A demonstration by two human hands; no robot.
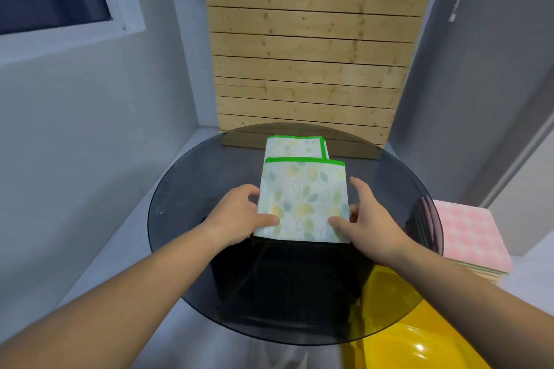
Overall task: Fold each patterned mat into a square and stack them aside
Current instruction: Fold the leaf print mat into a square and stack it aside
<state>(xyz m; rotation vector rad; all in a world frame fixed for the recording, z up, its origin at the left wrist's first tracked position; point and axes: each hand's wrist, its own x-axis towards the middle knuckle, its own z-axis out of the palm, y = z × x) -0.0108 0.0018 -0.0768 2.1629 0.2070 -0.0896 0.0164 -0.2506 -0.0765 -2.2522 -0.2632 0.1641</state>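
Glass table (192, 189): round, smoke-tinted top, smooth and see-through, with a dark base showing beneath it.
Patterned mat (302, 198): thin, pale sheet printed with green and yellow leaves and bound in bright green. It is folded into layers, and the top layer stops short, so a narrower band of the lower layer shows beyond its green edge. It lies near the middle of the table, toward the far side.
Left hand (239, 213): grips the mat's left edge near the closest corner, thumb flat on top and fingers curled round the side.
Right hand (371, 219): holds the mat's right edge, thumb pressed on the printed face, forefinger stretched along the side and the other fingers tucked at the edge.
Arms: both bare forearms reach in from the lower corners and converge on the mat.
Pink stack (470, 237): flat, square folded mats with a pale check, piled beyond the table's right rim.
Wooden panel (311, 54): horizontal knotty pine slats behind the table.
Yellow seat (449, 347): glossy, at lower right.
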